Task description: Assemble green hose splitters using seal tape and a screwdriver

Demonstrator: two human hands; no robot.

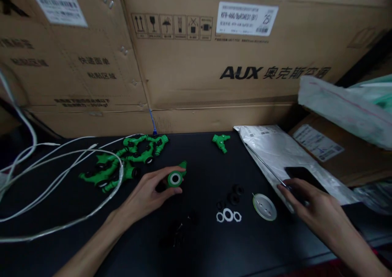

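My left hand [150,191] grips a green plastic Y-shaped hose connector [171,184] by its body, one round end turned toward me with a white ring around a dark hole. My right hand [315,205] is closed around the handle of a screwdriver [266,165], whose long thin shaft points up and left. Between the hands lie white rings [228,215] and several black rings [234,198]. A pale round dish [263,206] with small bits on it sits left of my right hand. Dim black parts [180,230] lie in front of my left hand.
A pile of green connectors [131,158] lies at left, with white cables [88,217] looped across it. One green connector [221,142] stands apart near the back. Large cardboard boxes [190,72] wall off the rear. A silver mailing bag [272,146] and a dark flat object [301,175] lie right.
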